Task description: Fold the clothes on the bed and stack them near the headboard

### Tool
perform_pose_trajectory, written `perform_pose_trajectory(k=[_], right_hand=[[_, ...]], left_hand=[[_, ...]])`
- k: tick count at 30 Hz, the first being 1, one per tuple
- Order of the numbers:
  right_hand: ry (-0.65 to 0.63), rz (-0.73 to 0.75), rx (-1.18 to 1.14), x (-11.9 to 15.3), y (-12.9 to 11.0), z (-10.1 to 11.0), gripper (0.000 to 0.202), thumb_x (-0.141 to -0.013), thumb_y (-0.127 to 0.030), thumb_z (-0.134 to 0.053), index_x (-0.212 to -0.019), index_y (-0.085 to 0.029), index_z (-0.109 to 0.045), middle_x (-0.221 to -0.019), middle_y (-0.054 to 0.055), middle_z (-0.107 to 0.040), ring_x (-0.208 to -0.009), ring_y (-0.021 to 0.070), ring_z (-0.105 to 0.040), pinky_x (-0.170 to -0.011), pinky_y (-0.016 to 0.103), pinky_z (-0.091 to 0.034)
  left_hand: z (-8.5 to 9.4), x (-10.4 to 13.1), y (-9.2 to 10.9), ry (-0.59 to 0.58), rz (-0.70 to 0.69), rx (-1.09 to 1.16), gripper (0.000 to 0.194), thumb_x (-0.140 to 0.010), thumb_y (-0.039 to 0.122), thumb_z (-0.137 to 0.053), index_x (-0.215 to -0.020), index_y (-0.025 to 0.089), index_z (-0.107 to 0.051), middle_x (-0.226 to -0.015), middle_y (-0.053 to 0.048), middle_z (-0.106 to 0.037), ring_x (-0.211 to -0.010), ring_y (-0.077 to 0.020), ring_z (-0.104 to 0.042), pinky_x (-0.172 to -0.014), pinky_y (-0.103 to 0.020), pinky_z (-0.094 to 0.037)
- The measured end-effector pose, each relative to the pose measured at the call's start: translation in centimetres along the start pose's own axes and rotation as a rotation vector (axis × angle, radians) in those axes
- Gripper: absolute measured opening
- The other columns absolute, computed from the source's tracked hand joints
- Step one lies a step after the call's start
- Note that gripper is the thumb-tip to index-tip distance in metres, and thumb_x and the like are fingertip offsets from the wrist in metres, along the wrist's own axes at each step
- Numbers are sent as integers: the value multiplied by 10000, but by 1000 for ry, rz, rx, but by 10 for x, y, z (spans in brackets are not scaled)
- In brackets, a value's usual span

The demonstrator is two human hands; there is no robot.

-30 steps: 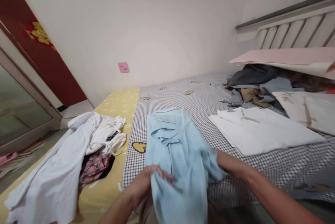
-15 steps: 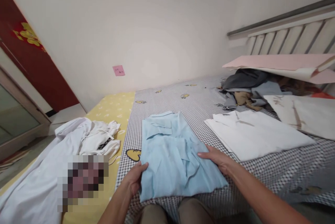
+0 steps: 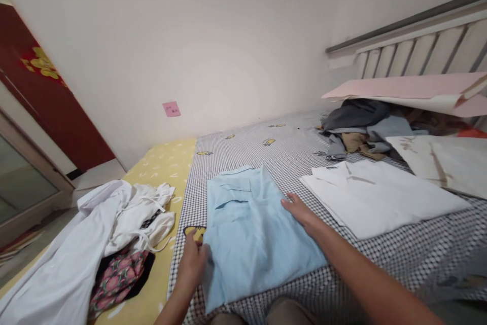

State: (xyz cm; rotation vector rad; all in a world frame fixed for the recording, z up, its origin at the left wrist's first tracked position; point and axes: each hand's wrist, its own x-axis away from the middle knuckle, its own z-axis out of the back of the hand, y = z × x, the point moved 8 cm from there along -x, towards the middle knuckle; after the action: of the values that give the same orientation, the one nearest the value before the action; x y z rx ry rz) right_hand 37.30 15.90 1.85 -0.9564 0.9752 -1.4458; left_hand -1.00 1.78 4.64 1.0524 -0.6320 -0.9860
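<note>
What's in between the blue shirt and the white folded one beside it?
In the head view, a strip of checkered sheet shows between the blue shirt and the folded white shirt, with the right hand partly over it.

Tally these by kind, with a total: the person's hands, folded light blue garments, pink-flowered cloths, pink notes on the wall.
Left hand and right hand: 2
Folded light blue garment: 1
Pink-flowered cloth: 1
Pink wall note: 1
Total: 5

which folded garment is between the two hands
The light blue garment, between the left hand and right hand; the folded white garment and printed off-white cloth lie farther right.
</note>
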Motion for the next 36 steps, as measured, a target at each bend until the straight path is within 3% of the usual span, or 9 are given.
perform_pose_trajectory(k=[2, 6, 9, 13, 20, 23, 26, 32, 36], right_hand=[[84, 38, 51, 8, -7, 15, 629, -888, -405, -491, -1469, -180, -404, -1190, 149, -672, -1056, 279, -662, -959, 481, -508], [228, 377, 343, 40, -49, 29, 511, -936, -339, -424, -1434, -253, -501, -1466, 134, -500, -1361, 322, -446, -1141, 579, -298], [83, 666, 708, 62, -61, -10, 465, -997, -446, -385, -1444, -390, -502, -1515, 57, -502, -1416, 339, -389, -1145, 651, -236], [-90, 598, 928, 64, -20, -53, 493, -1015, -522, -333, -1483, -415, -447, -1566, 38, -459, -1461, 359, -341, -1129, 699, -241], [-75, 575, 955, 63, -8, -60, 517, -1014, -563, -328, -1496, -405, -429, -1580, 19, -435, -1469, 360, -339, -1146, 689, -246], [-80, 557, 951, 63, -11, -58, 524, -1007, -575, -344, -1493, -401, -434, -1582, 21, -430, -1475, 359, -327, -1149, 693, -237], [-78, 557, 939, 63, -12, -58, 526, -1006, -584, -341, -1492, -408, -433, -1580, 29, -434, -1479, 352, -321, -1145, 701, -234], [-70, 557, 932, 63, -14, -58, 512, -1012, -553, -346, -1499, -413, -420, -1577, 19, -439, -1477, 350, -325, -1151, 681, -238], [-58, 550, 928, 64, -13, -58, 511, -1006, -538, -378, -1498, -408, -424, -1572, 21, -448, -1476, 350, -328, -1155, 672, -236]], left_hand=[[-3, 13, 40, 133, -392, -337, 440, -847, 183, -544, -1287, 177, -549, -1273, -157, -623, -1209, -321, -588, -1052, -565, -457], [-62, 52, 92, 143, -926, -777, 365, -916, 131, -490, -1252, 221, -602, -1305, -135, -635, -1194, -292, -600, -1010, -548, -488], [-97, 47, 97, 106, -914, -869, 308, -865, 88, -564, -1143, 194, -646, -1345, -141, -626, -1264, -309, -563, -1083, -615, -417], [-110, 19, 81, -43, -750, -735, 146, -841, 60, -563, -815, 182, -639, -1247, -112, -678, -1208, -301, -599, -1078, -613, -419], [-79, 8, 69, 68, -751, -440, 113, -959, 225, -477, -967, 205, -588, -1122, -95, -670, -1077, -238, -644, -908, -434, -534], [-97, 12, 73, 11, -815, -596, 201, -886, 195, -615, -1086, 192, -602, -1259, -117, -647, -1200, -284, -596, -1005, -525, -473], [-113, 20, 78, -98, -876, -717, 105, -871, 110, -614, -890, 211, -638, -1129, -58, -708, -1092, -246, -641, -1051, -544, -419], [-69, 50, 107, 176, -1131, -565, 185, -965, 113, -478, -987, 224, -625, -1031, -29, -724, -1000, -175, -645, -1030, -402, -403], [-51, 41, 112, 250, -1078, -514, 234, -972, 124, -446, -1023, 230, -648, -956, -25, -732, -942, -186, -650, -966, -392, -426]])
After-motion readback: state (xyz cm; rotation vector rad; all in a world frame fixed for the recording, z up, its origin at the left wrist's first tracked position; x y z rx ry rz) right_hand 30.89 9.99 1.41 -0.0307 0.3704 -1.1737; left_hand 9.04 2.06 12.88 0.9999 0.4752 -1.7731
